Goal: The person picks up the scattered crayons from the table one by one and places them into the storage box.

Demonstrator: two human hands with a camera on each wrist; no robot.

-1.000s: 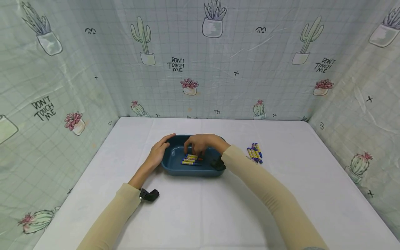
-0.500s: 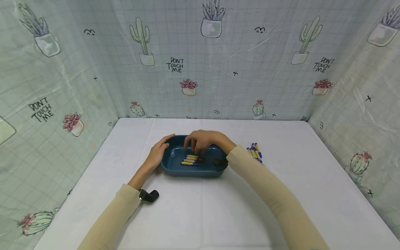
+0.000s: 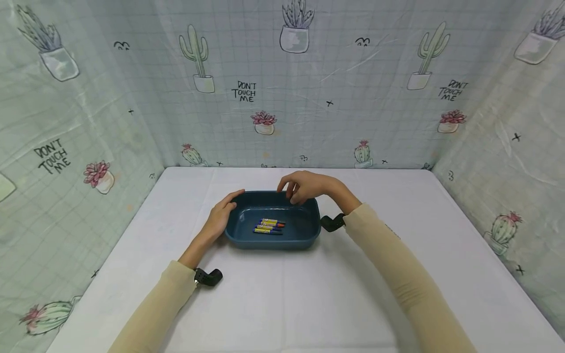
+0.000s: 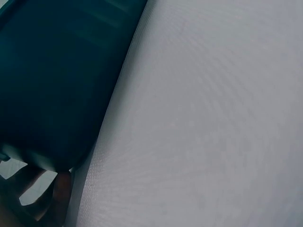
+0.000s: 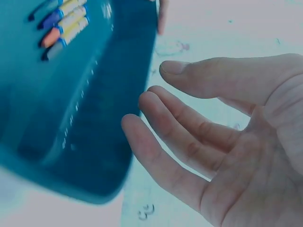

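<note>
Several yellow-wrapped crayons (image 3: pixel 268 226) lie side by side in a dark blue rectangular dish (image 3: pixel 265 244); dark, purple and orange tips show in the right wrist view. At the dish's left end my left hand (image 3: pixel 218 219) holds the rim, thumb over the edge and fingers along the outside. The left wrist view shows its fingers (image 4: pixel 61 196) against the dish's end wall. Above the dish's far right rim hovers my right hand (image 3: pixel 306 187), nothing in it, its fingers (image 5: pixel 161 165) loosely bent and the thumb apart from them.
A white table (image 3: pixel 282 299) carries the dish. Behind it and on both sides hangs a cactus-print cloth (image 3: pixel 326 132). My right sleeve (image 3: pixel 388 255) covers most of the spot to the right where other crayons lay.
My right hand has risen from the crayons in the dish and moved right to the far rim. The crayons in the dish and my left hand stay put.
</note>
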